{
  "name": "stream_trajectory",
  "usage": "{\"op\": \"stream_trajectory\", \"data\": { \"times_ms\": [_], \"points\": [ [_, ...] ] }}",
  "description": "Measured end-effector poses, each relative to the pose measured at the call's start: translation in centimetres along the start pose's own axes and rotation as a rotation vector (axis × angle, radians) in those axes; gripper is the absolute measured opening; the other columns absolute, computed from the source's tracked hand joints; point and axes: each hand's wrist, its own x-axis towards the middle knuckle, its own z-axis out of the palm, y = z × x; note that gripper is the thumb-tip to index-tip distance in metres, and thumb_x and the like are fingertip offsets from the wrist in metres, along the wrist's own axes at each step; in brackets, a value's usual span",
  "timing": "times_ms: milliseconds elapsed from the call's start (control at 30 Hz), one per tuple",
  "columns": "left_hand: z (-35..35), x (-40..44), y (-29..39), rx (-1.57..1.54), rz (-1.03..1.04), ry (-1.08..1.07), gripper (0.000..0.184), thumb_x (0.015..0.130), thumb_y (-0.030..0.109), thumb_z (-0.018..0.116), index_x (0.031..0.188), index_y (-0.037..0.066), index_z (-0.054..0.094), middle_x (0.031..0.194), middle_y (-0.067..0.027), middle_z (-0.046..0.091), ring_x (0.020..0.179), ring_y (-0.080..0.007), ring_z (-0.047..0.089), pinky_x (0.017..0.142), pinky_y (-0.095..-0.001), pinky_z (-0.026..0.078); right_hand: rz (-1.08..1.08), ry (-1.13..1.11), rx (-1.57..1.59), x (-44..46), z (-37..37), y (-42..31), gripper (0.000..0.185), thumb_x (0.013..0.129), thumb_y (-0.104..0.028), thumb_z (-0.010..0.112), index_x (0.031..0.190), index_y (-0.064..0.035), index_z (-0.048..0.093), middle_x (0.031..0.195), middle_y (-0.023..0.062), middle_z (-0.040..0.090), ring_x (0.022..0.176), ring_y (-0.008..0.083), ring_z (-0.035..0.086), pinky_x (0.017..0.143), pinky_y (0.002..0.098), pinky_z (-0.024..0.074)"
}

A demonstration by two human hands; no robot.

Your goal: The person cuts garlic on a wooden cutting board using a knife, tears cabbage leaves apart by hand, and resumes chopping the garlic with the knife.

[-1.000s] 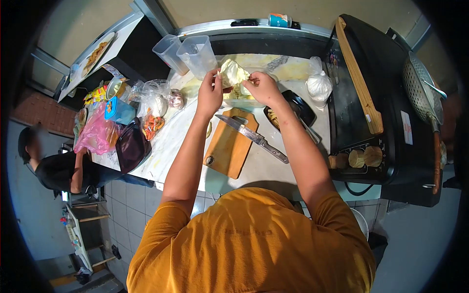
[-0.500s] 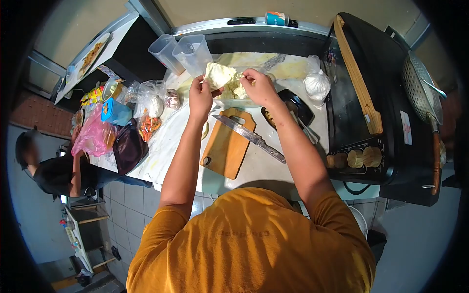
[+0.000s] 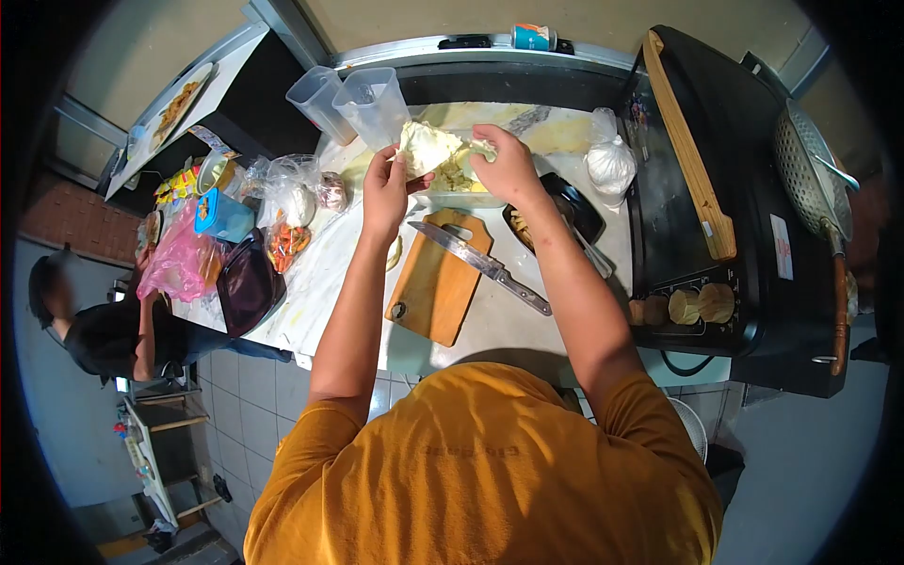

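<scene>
My left hand is closed on a large pale cabbage piece, held up over a clear plastic container. Pale yellowish pieces lie inside that container. Just to the right, my right hand pinches a small pale scrap of cabbage, apart from the large piece. Nearer to me, a wooden cutting board lies on the counter with a knife across it, its handle pointing right. Beneath my right forearm is a black dish, partly hidden, with a metal utensil at its edge.
At right stands a black oven with a wooden handle, a perforated ladle on top. A tied white bag sits beside it. Clear jugs, bagged vegetables and a pink bag are leftward. Another person stands far left.
My right hand has moved slightly right and up, away from the large cabbage piece, with a small scrap in its fingers. My left hand has barely moved.
</scene>
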Motion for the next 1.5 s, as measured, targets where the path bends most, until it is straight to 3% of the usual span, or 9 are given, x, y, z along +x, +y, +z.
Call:
{"op": "stream_trajectory", "data": {
  "times_ms": [67, 233, 433, 600, 700, 1000, 1067, 1267, 1500],
  "points": [
    [0.0, -0.1, 0.0, 0.027, -0.002, -0.016, 0.032, 0.107, 0.015, 0.042, 0.132, -0.005, 0.045, 0.111, -0.0171, 0.065, 0.085, -0.0233, 0.072, 0.076, -0.0334, 0.060, 0.022, -0.060, 0.060, 0.0, -0.3, -0.9, 0.043, 0.085, -0.013, 0.065, 0.126, 0.0001, 0.061, 0.123, 0.0187, 0.067, 0.114, 0.0253, 0.065, 0.098, 0.0345, 0.0495],
    [0.3, -0.1, -0.6, -0.009, 0.026, -0.076, 0.033, 0.106, 0.013, 0.043, 0.137, 0.000, 0.046, 0.111, -0.0155, 0.065, 0.091, -0.0230, 0.071, 0.077, -0.0335, 0.058, 0.032, -0.154, 0.217, -0.3, -0.6, -3.0, 0.037, 0.088, -0.019, 0.072, 0.120, -0.0003, 0.067, 0.105, 0.0113, 0.073, 0.093, 0.0164, 0.067, 0.085, 0.0301, 0.0528],
    [0.3, -0.6, -0.2, 0.169, 0.116, -0.127, 0.041, 0.102, 0.017, 0.056, 0.139, 0.003, 0.047, 0.105, -0.0105, 0.065, 0.092, -0.0165, 0.067, 0.076, -0.0282, 0.052, -0.019, -0.004, 0.242, -0.7, -0.3, -2.9, 0.032, 0.087, -0.017, 0.076, 0.115, -0.0013, 0.070, 0.094, 0.0081, 0.073, 0.078, 0.0121, 0.063, 0.073, 0.0265, 0.0529],
    [0.8, 0.2, -0.5, 0.184, 0.207, 0.032, 0.028, 0.094, 0.021, 0.072, 0.109, 0.001, 0.063, 0.089, -0.0023, 0.064, 0.077, -0.0070, 0.058, 0.066, -0.0226, 0.045, -0.076, -0.041, 0.198, -0.6, -0.7, -2.8, 0.029, 0.090, -0.014, 0.073, 0.115, 0.0001, 0.070, 0.093, 0.0085, 0.072, 0.079, 0.0117, 0.063, 0.072, 0.0262, 0.0527],
    [0.4, 1.4, -1.1, 0.153, 0.160, 0.032, 0.025, 0.094, 0.022, 0.072, 0.101, -0.001, 0.066, 0.079, 0.0012, 0.063, 0.069, -0.0046, 0.054, 0.060, -0.0215, 0.042, 0.127, -0.167, 0.297, -0.5, -0.2, -1.9, 0.029, 0.094, -0.011, 0.068, 0.120, 0.0024, 0.065, 0.093, 0.0091, 0.071, 0.082, 0.0120, 0.064, 0.075, 0.0250, 0.0521],
    [1.9, 0.1, 0.8, 0.116, 0.025, 0.063, 0.027, 0.095, 0.023, 0.069, 0.100, -0.004, 0.069, 0.075, 0.0012, 0.063, 0.064, -0.0043, 0.050, 0.058, -0.0216, 0.040, 0.087, -0.152, 0.461, -0.6, 0.1, -0.8, 0.024, 0.097, -0.005, 0.060, 0.120, 0.0008, 0.060, 0.106, 0.0121, 0.068, 0.091, 0.0129, 0.065, 0.079, 0.0248, 0.0518],
    [2.0, -0.3, 1.4, 0.169, 0.024, 0.076, 0.027, 0.096, 0.023, 0.068, 0.100, -0.004, 0.069, 0.075, 0.0009, 0.063, 0.065, -0.0045, 0.050, 0.058, -0.0220, 0.040, -0.169, 0.045, 0.327, -0.8, 0.2, -1.4, 0.022, 0.092, -0.015, 0.068, 0.110, -0.0030, 0.069, 0.104, 0.0129, 0.067, 0.087, 0.0189, 0.067, 0.075, 0.0302, 0.0535],
    [1.5, 0.0, 1.2, 0.216, 0.095, 0.048, 0.028, 0.097, 0.024, 0.067, 0.099, -0.003, 0.069, 0.075, 0.0003, 0.063, 0.064, -0.0049, 0.049, 0.057, -0.0231, 0.039, -0.175, -0.011, 0.083, -1.3, -1.0, -1.7, 0.045, 0.080, -0.037, 0.081, 0.111, -0.0049, 0.074, 0.106, 0.0107, 0.062, 0.086, 0.0224, 0.064, 0.078, 0.0332, 0.0529],
    [1.9, -0.7, 1.8, 0.310, 0.142, 0.007, 0.025, 0.096, 0.022, 0.067, 0.100, -0.002, 0.069, 0.074, 0.0006, 0.063, 0.063, -0.0045, 0.049, 0.056, -0.0233, 0.039, -0.110, -0.120, -0.098, -1.2, -1.4, -2.1, 0.050, 0.081, -0.044, 0.078, 0.111, -0.0041, 0.074, 0.101, 0.0131, 0.063, 0.083, 0.0245, 0.062, 0.078, 0.0331, 0.0520]
  ]
}}
